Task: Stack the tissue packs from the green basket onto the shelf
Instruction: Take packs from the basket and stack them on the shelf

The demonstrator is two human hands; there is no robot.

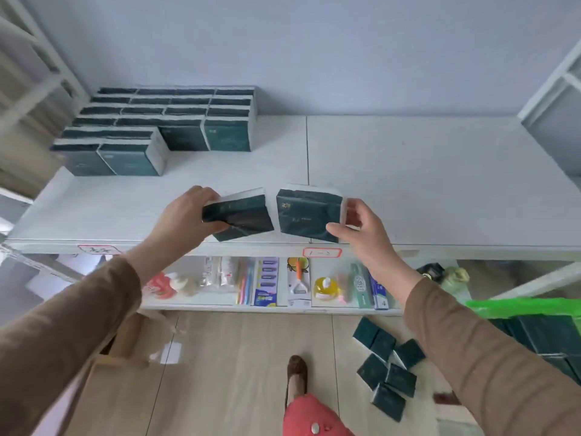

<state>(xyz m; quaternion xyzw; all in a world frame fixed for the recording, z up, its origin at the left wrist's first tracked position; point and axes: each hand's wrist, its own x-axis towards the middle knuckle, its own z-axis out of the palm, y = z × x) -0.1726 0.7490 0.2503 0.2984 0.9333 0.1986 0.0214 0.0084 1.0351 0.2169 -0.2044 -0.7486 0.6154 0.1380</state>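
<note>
In the head view the person stood facing the shelf [408, 184] with a dark green tissue pack in each hand, both held just above the front edge of the top board. The left hand [185, 215] was clamped on the left pack [242, 215], fingers curled over its near end, the pack tilted. The right hand [361, 225] pinched the right pack [309, 212] at its right end — thumb beneath, fingers partly spread above it. The two packs sat just beside each other without clearly touching. To do this step well, I judge each pack should be carried to the back left, levelled, and set flush against the stacked packs [163, 127] already there, filling the lower front rows so the pile keeps square edges; the tilted left pack needs turning flat before release. The green basket [528, 305] stood at lower right with more packs inside, and several loose packs [390, 366] lay on the floor near it — so plenty seemed left to shelve. Below the top board, a lower shelf held small goods [267, 281].
</note>
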